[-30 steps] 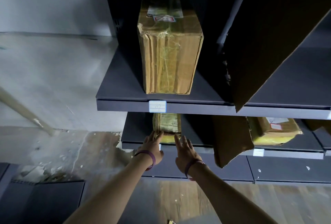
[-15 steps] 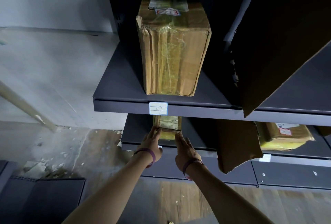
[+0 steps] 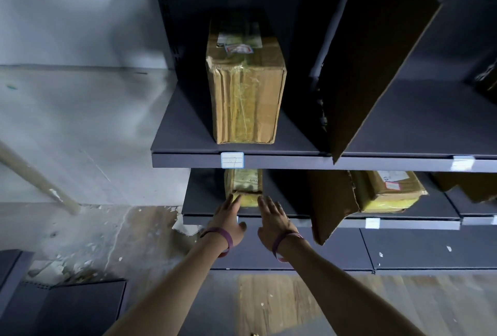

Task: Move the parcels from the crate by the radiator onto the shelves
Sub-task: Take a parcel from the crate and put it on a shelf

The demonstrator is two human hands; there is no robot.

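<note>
A small parcel (image 3: 243, 187) wrapped in yellowish-brown tape lies lengthwise on the lower shelf (image 3: 204, 195) of a dark grey metal rack, its far end tucked beneath the shelf above and its short near end facing the person. The wrapping is creased and glossy, a paler yellow across the near end, with a printed label on top (too blurred to read).

Both hands reach for that near end. The left hand (image 3: 228, 221) has its fingers (image 3: 233, 201) straight and close together, their tips touching the parcel's near left corner, the thumb held out to the side. The right hand (image 3: 273, 224) has its fingers (image 3: 265, 202) straight and slightly fanned, their tips at the near right corner; whether they touch it cannot be told. Neither hand curls round the parcel. A purple wristband (image 3: 223, 236) circles each wrist.

On the middle shelf (image 3: 183, 126) directly above, a larger taped cardboard parcel (image 3: 246, 88) stands upright near the front edge, above a white shelf tag (image 3: 232, 160). To its right a brown cardboard divider (image 3: 371, 72) leans across the bay. Lower down, a torn cardboard divider (image 3: 330, 201) separates the small parcel from another yellow-taped parcel (image 3: 387, 191) on the same shelf.
</note>
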